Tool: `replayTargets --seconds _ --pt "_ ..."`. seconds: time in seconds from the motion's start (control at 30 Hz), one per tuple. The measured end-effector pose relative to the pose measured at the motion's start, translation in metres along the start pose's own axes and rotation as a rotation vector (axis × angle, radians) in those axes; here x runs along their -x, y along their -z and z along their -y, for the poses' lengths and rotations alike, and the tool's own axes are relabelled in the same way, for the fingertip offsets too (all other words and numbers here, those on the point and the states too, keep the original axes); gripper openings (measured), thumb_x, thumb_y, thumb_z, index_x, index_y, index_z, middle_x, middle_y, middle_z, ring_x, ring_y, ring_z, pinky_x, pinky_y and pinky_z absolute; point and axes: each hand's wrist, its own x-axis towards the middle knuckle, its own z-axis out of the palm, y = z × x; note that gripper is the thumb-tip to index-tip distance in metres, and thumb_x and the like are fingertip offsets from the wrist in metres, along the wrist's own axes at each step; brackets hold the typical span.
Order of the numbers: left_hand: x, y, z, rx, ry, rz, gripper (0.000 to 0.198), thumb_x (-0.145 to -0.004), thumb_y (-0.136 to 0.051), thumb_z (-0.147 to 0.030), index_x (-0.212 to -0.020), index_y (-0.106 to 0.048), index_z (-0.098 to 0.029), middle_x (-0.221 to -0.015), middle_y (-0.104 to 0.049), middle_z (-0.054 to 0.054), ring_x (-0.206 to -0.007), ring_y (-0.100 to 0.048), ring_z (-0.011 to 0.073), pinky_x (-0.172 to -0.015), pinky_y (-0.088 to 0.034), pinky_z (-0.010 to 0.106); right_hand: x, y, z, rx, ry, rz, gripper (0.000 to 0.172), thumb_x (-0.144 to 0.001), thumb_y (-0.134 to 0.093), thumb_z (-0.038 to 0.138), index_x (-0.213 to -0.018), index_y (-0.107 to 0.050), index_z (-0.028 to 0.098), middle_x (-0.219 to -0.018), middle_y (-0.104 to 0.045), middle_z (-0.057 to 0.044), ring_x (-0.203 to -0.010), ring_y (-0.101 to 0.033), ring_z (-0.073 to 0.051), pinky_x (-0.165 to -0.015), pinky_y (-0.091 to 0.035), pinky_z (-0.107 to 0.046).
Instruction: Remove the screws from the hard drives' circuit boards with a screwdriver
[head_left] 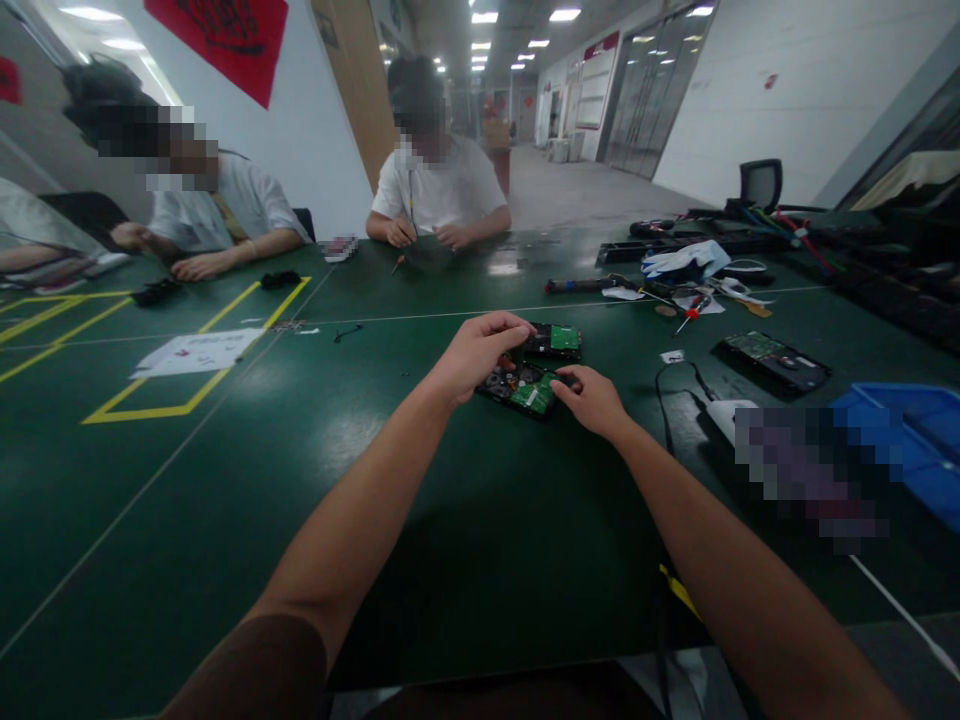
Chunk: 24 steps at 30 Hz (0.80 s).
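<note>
Two hard drives lie on the green table in front of me, circuit boards facing up. The nearer hard drive [533,393] shows a green board on its right part and dark metal on its left. Just beyond it sits the farther hard drive [564,341], partly covered by my fingers. My left hand [486,352] reaches over the near drive's left end, thumb and fingers pinched together; whatever is between them is hidden. My right hand [592,398] grips the near drive's right edge between thumb and fingers.
At the right lie a third hard drive [772,362], a blue bin [907,440] and a red-tipped screwdriver [691,315]. Tools, cables and a white-and-blue bundle [686,262] clutter the back right. A paper sheet [196,352] lies left, within yellow tape. Co-workers sit across the table.
</note>
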Motion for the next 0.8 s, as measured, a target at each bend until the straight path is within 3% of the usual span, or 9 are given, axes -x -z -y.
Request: replayTargets --seconds 0.53,0.8 --pt "-0.0008 -0.001 -0.0006 0.101 0.035 -0.033 0.012 -0.082 -0.064 -0.022 -0.093 -0.068 -0.019 -0.09 -0.07 0.007 -0.085 -0.065 0.0181 -0.056 -0.047 0.024 0.0011 0.0004 0.0016 -0.007 -0.01 -0.002 0.036 -0.094 -0.063 0.043 -0.12 -0.068 0.019 -0.112 -0.071 -0.009 -0.08 -0.065 -0.018 -0.075 -0.051 -0.033" --pt "-0.0033 -0.0021 0.0019 0.205 0.106 -0.086 0.004 -0.084 -0.06 -0.019 -0.087 -0.061 -0.017 -0.099 -0.069 0.009 -0.095 -0.07 0.022 -0.054 -0.048 0.023 0.0001 -0.0004 -0.0025 0.004 -0.002 0.009 0.037 -0.095 -0.061 0.045 -0.121 -0.068 0.02 -0.114 -0.071 -0.009 -0.081 -0.065 -0.018 -0.075 -0.051 -0.033"
